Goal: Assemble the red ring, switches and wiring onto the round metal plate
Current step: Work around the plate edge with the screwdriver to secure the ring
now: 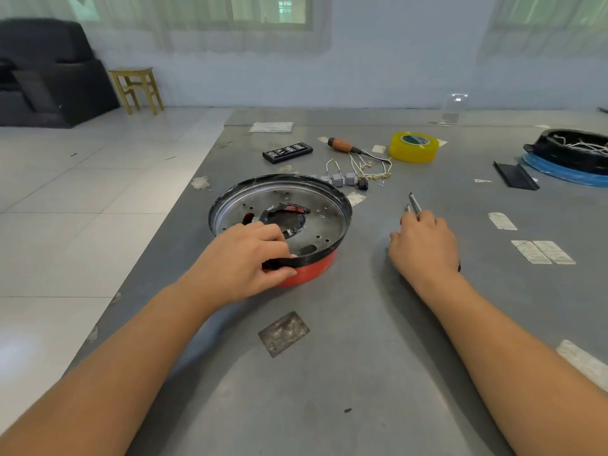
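Left hand (pixel 250 255) grips near rim of round metal plate (pixel 316 222), seated in red ring (pixel 312 269); right hand (pixel 422 245) pinches tweezers (pixel 414 203) on counter (pixel 362 357), just beside plate at 3 o'clock. Switches w/ wiring (pixel 357 177) lie loose at 12, beyond plate, well apart from both hands. Risks: plate tips if rim grip lifts it; tweezers snag thin wires & drag switches
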Tool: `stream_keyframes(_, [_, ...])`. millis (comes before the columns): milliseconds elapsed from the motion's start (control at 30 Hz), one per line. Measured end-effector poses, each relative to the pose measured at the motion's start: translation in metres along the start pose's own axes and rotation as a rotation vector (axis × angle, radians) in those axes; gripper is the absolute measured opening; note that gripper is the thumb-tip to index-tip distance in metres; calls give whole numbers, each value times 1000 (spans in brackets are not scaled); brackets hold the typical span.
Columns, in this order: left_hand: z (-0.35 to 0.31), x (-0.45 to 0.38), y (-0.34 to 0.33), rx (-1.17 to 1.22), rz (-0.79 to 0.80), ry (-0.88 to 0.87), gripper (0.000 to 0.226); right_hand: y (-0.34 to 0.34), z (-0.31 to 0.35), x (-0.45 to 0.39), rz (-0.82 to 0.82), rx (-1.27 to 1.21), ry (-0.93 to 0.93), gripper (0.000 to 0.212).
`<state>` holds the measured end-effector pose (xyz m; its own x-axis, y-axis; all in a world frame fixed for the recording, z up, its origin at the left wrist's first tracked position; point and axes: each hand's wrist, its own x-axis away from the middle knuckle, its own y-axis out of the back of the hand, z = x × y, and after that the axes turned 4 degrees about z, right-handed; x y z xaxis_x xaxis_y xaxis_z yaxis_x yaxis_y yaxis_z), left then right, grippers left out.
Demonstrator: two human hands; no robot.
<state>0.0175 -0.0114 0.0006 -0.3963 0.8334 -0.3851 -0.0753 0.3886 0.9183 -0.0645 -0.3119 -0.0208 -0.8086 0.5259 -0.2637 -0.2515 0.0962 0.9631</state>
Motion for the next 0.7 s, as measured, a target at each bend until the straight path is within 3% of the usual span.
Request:
stream_keyframes(300, [1, 6, -14, -14, -107, 124, 14, 3, 4, 0, 71, 105, 17, 16])
stream_keyframes(433, [-1, 6, -17, -29, -123, 143, 16, 6, 10, 1, 84, 142, 53, 17])
stream_keyframes(700, [-4, 9, -16, -46, -116, 172, 28, 9, 20, 4, -107, -353, 89, 33])
